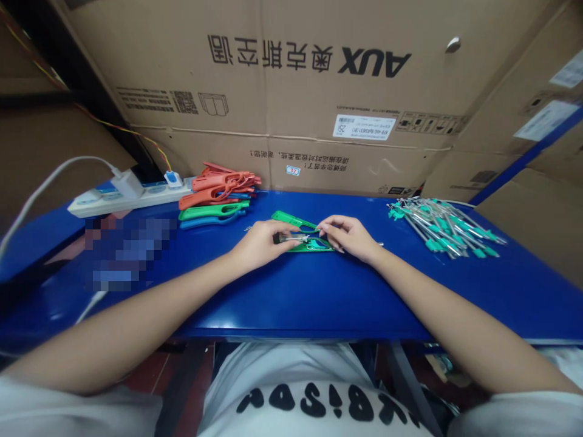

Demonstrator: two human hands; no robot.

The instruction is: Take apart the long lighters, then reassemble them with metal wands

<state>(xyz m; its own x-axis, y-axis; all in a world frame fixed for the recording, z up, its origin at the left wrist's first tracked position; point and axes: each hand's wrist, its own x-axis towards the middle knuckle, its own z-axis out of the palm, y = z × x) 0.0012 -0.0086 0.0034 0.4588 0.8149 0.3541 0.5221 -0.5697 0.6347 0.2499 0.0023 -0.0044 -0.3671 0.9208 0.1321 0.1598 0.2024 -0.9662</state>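
Note:
In the middle of the table, my left hand (264,243) is closed around a small clear tank (298,238) with a dark end. A green lighter shell half (291,218) lies just beyond its fingers. Another green shell half (303,248) is under the tank, with a teal part (319,244) and a thin wire around it. My right hand (350,237) has its fingers pinched together at the right end of these pieces; what they grip is hidden. A metal rod tip (381,244) sticks out to the right of that hand.
Orange, green and blue lighter shells (218,191) are piled at the back left, by a white power strip (132,197) with plugs and cables. Metal rods with teal triggers (446,227) lie in a heap at right. A cardboard wall (282,121) stands behind the blue table (291,297).

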